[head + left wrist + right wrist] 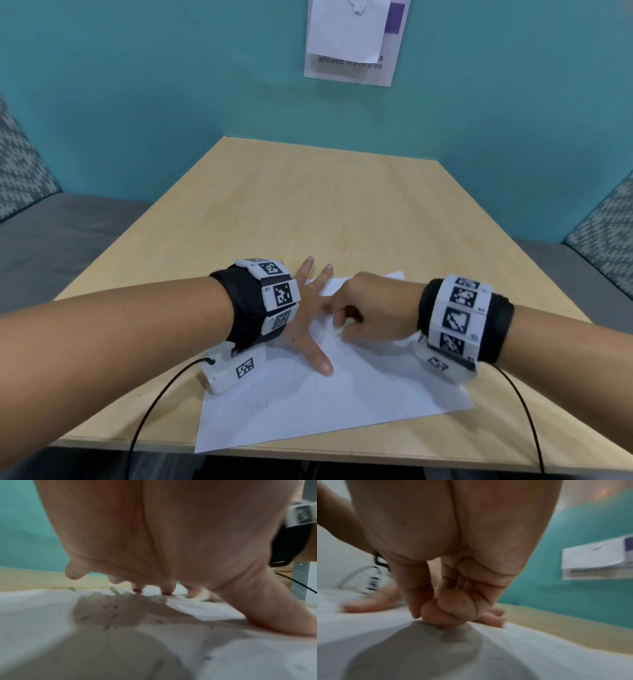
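Observation:
A white sheet of paper (342, 394) lies on the light wooden table (308, 205), close to the front edge. Its far part looks folded over into a flap (363, 282). My left hand (306, 318) lies flat on the sheet with fingers spread, pressing it down; the left wrist view shows the palm (154, 534) above the paper (34, 615). My right hand (363, 315) sits just right of it, fingers curled under, thumb and knuckles (447, 608) pressing on the paper (539, 649). Nothing shows inside that hand.
A teal wall stands behind the table, with a paper notice (352, 44) pinned on it. Grey padded benches flank the table at left (51, 246) and right (582, 274). Black cables (154, 404) hang from both wrist cameras over the table's front edge.

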Demonstrator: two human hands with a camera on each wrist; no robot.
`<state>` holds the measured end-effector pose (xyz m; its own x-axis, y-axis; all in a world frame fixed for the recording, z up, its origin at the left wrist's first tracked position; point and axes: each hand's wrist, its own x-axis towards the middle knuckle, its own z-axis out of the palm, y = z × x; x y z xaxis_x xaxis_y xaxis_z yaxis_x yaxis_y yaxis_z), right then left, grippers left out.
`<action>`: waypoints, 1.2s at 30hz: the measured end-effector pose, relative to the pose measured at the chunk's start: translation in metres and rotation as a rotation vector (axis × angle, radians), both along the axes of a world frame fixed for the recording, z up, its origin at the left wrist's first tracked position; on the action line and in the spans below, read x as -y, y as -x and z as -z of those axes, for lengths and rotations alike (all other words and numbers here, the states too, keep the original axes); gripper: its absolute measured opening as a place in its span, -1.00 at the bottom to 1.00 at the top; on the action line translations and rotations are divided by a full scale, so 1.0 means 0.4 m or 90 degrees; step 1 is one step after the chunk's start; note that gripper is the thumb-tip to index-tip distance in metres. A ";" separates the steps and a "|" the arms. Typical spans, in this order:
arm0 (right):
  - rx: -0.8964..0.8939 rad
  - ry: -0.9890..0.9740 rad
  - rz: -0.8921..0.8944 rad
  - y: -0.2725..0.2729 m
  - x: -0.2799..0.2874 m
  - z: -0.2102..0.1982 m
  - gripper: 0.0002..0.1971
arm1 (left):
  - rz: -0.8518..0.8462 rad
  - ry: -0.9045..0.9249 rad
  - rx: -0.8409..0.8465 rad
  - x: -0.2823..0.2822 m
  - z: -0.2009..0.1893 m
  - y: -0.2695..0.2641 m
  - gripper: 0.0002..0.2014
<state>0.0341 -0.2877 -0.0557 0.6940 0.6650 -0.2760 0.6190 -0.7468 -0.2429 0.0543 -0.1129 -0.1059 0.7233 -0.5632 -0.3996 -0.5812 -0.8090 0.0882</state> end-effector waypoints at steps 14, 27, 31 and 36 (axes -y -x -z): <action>0.004 -0.009 0.027 -0.020 0.030 -0.007 -0.88 | 0.006 0.002 0.006 -0.001 0.001 -0.006 0.17; -0.005 -0.025 -0.024 0.015 0.017 0.004 -0.89 | 0.003 0.000 0.016 -0.004 0.004 -0.003 0.16; -0.015 -0.019 0.003 -0.003 0.033 -0.005 -0.84 | 0.006 0.002 0.014 -0.002 0.000 -0.003 0.18; -0.028 -0.031 -0.023 0.030 0.014 0.006 -0.91 | 0.005 -0.001 0.012 -0.002 -0.002 0.000 0.15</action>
